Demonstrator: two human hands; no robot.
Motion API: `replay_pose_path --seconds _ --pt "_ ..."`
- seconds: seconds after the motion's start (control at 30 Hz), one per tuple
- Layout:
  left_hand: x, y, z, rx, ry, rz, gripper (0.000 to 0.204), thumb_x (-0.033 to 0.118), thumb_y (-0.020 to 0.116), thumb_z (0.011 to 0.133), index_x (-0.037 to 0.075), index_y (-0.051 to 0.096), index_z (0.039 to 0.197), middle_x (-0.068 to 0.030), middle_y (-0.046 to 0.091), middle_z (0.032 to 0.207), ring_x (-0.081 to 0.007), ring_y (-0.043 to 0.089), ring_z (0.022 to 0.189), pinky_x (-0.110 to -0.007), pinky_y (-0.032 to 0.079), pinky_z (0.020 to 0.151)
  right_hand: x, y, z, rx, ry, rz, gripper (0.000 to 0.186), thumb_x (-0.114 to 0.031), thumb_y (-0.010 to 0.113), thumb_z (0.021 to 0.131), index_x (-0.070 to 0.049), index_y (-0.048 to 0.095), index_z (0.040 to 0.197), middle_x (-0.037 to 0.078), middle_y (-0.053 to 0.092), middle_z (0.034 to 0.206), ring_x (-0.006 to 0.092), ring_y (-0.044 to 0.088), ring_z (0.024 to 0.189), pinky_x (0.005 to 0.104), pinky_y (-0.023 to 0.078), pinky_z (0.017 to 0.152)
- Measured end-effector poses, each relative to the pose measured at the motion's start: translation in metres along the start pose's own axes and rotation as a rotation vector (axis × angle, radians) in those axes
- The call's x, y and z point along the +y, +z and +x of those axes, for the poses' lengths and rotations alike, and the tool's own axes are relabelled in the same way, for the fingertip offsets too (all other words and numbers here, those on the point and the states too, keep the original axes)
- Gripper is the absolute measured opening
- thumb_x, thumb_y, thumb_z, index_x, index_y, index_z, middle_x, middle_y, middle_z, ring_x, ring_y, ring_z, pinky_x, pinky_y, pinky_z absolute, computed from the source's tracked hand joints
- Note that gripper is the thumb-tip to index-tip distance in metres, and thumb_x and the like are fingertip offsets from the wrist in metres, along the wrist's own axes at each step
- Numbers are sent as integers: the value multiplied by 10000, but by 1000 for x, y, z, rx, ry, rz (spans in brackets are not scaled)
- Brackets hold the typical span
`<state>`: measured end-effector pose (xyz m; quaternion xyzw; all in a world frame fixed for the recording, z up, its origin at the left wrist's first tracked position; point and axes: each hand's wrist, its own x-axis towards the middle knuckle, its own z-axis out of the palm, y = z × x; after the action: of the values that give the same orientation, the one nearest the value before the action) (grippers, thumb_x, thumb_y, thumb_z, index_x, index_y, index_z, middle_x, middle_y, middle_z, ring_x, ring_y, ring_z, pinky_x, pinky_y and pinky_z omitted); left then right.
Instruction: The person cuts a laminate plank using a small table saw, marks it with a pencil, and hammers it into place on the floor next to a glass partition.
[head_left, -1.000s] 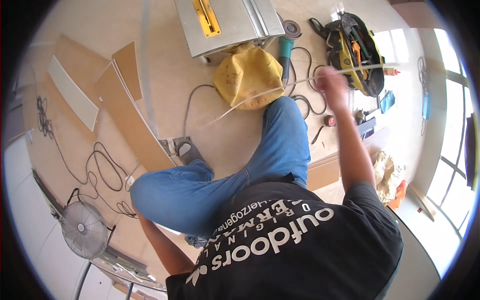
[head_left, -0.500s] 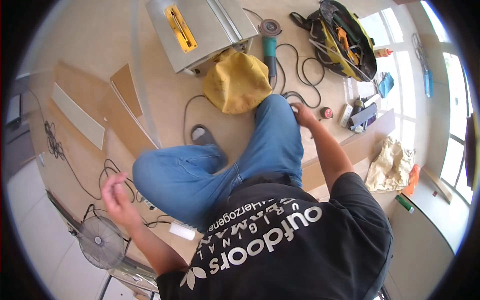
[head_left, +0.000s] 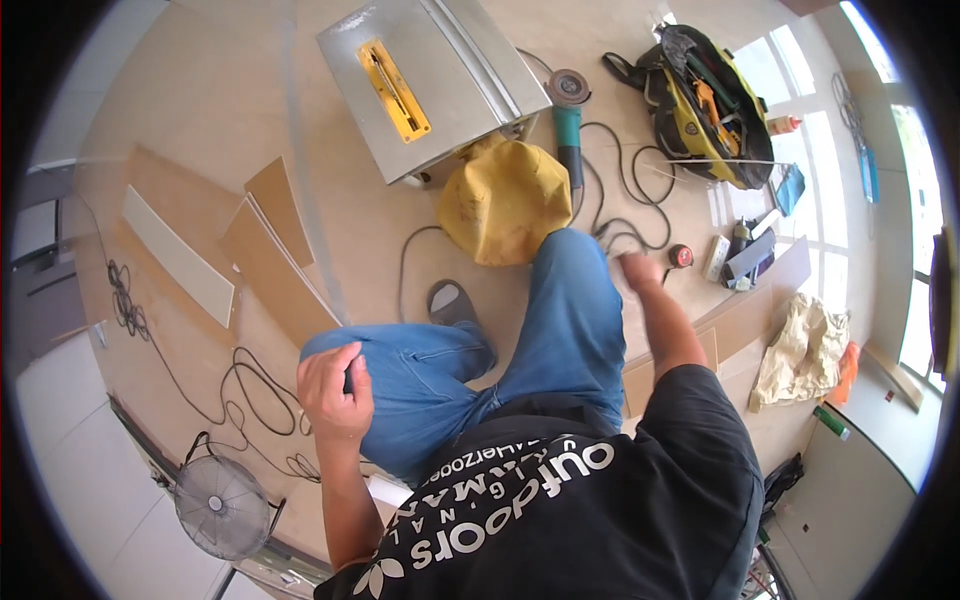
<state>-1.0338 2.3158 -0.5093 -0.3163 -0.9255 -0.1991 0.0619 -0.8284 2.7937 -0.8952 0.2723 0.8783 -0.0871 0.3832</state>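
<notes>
My left hand (head_left: 335, 392) is raised over my left knee, its fingers curled in; a dark patch shows between thumb and fingers, too small to name. Just outside my right knee, my right hand (head_left: 641, 270) hangs low, smeared by motion, so its fingers do not show clearly. Closest to it are a looped black cable (head_left: 640, 232) and a small red-and-black round tool (head_left: 681, 256). Ahead of my knees lies a yellow cloth bag (head_left: 505, 203), against a silver table saw (head_left: 440, 85) with a yellow slotted insert. A teal angle grinder (head_left: 567, 130) rests on the floor beside them.
At the far right sits a yellow-and-black tool bag (head_left: 690, 120) full of tools. Brown and white board strips (head_left: 180, 258) lie at left, near tangled cables (head_left: 250, 385). A fan (head_left: 218, 505) stands at lower left. A crumpled beige cloth (head_left: 802, 350) lies at right.
My left hand has swung inward and up over my left knee, its fingers now curled. My right hand stays beside the right knee. The whole view has shifted slightly.
</notes>
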Motion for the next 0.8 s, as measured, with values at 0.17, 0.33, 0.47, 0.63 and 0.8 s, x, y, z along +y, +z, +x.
replay_pose_path --seconds 0.17,0.33,0.47,0.63,0.8 --pt "-17 32 42 -30 39 -171 173 3 676 828 39 684 997 -90 696 857 -285 664 790 -397 491 800 234 -102 28 456 718 329 417 -270 380 1016 -33 722 1028 208 709 1096 361 695 1038 476 558 882" --pt "-30 56 75 26 -112 -240 160 17 676 850 42 697 1007 -92 694 848 -277 651 757 -390 508 779 200 -221 38 581 567 -136 324 -264 548 920 -27 738 1032 283 613 1205 418 617 1084 480 487 942" --pt "-32 91 110 36 -78 -355 158 43 685 856 48 698 1013 -98 691 842 -278 648 749 -385 512 766 68 -209 100 859 119 386 541 -378 624 903 -44 575 1326 243 602 1277 388 588 1168 478 480 988" --pt "-28 91 136 -96 0 -315 172 49 685 859 60 695 1031 -96 686 837 -293 649 763 -392 512 768 -104 -176 137 346 375 526 804 -522 734 822 -41 412 1380 217 557 1347 397 569 1219 472 499 983" --pt "-43 110 121 -31 -130 -330 169 35 678 848 49 691 1016 -63 689 808 -272 632 723 -375 508 726 -86 -188 155 342 426 603 614 -443 749 805 -27 565 1216 214 619 1238 375 612 1144 467 504 967"
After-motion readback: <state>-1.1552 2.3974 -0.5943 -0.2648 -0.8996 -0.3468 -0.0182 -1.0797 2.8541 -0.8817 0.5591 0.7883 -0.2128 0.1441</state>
